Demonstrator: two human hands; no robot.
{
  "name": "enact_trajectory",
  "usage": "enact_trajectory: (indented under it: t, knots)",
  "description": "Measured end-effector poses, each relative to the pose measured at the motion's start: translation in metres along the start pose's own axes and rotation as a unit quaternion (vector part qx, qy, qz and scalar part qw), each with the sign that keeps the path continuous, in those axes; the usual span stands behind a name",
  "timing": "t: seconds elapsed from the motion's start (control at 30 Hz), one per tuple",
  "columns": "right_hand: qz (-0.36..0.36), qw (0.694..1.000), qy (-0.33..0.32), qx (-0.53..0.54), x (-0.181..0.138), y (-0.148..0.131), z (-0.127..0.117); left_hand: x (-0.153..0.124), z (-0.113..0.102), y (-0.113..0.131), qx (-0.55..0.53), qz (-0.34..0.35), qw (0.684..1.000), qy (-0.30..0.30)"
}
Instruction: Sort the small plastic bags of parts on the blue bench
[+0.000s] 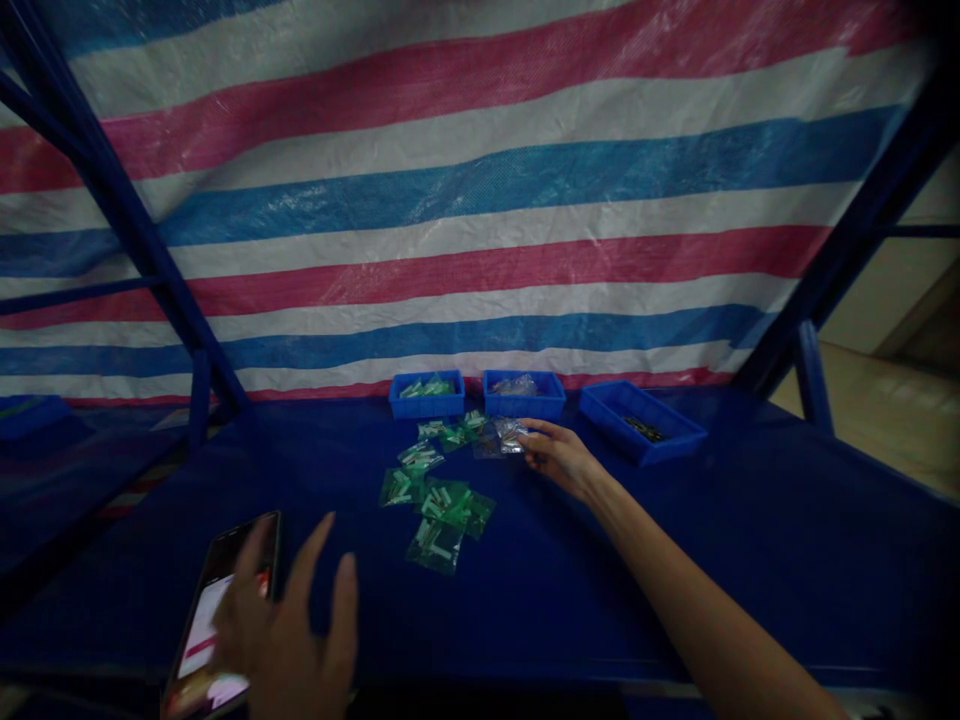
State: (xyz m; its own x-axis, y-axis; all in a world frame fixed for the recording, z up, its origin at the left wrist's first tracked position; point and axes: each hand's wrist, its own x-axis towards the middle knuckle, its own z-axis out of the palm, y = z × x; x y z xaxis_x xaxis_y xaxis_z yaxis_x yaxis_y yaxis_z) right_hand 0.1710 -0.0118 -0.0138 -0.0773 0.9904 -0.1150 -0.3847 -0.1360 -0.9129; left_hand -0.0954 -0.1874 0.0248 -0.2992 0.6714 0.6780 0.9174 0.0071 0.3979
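My right hand (pixel 559 458) reaches across the blue tabletop (pixel 600 590), with its fingertips pinched on a clear plastic bag (pixel 510 435) that lies beside a second clear bag. Several small green-tinted plastic bags (pixel 439 510) lie scattered in a loose heap to the left of that hand. At the lower left, my left hand (pixel 285 640) has its fingers spread apart and overlaps the lower part of a smartphone (pixel 217 610). The phone's screen is lit, and my left hand is well away from the bags.
Along the back edge stand blue plastic trays holding bags (pixel 426 412) (pixel 525 410), and a third blue tray (pixel 611 420) to the right holds small dark items. A striped tarp (pixel 480 200) hangs behind, between dark blue rack posts (pixel 127 220).
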Motion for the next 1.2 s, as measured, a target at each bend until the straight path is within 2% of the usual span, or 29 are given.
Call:
enact_trajectory:
  t: [0.1, 0.2, 0.3, 0.4, 0.5, 0.63, 0.8, 0.97, 1.2]
  knots:
    - [0.004, 1.0, 0.011, -0.02, -0.001, -0.001, 0.001, 0.027, 0.043, 0.063, -0.081, 0.066, 0.991, -0.079]
    - [0.0, 0.999, 0.038, -0.034, 0.0, 0.0, 0.0, 0.052, 0.108, 0.104, -0.17, 0.08, 0.966, -0.175]
    - [-0.008, 0.998, 0.05, -0.032, 0.002, 0.0, -0.002, 0.067, 0.165, 0.119, -0.219, 0.043, 0.932, -0.285]
    - [-0.006, 0.998, 0.054, -0.042, 0.004, 0.001, -0.002, 0.07, 0.192, 0.116, -0.284, 0.019, 0.883, -0.373]
    - [-0.007, 0.997, 0.046, -0.058, 0.005, 0.002, 0.0, 0.068, 0.197, 0.109, -0.35, -0.016, 0.847, -0.401]
    - [-0.016, 0.996, 0.032, -0.078, 0.004, 0.004, 0.0, 0.063, 0.196, 0.104, -0.373, -0.034, 0.841, -0.392]
    - [-0.018, 0.994, 0.008, -0.11, 0.006, 0.007, -0.007, 0.061, 0.201, 0.105, -0.349, -0.069, 0.837, -0.415]
    - [-0.022, 0.988, -0.046, -0.143, 0.006, 0.007, -0.011, 0.063, 0.199, 0.101, -0.346, -0.042, 0.825, -0.445]
    - [-0.038, 0.977, -0.084, -0.194, 0.002, 0.0, -0.014, 0.066, 0.197, 0.093, -0.328, 0.006, 0.821, -0.468]
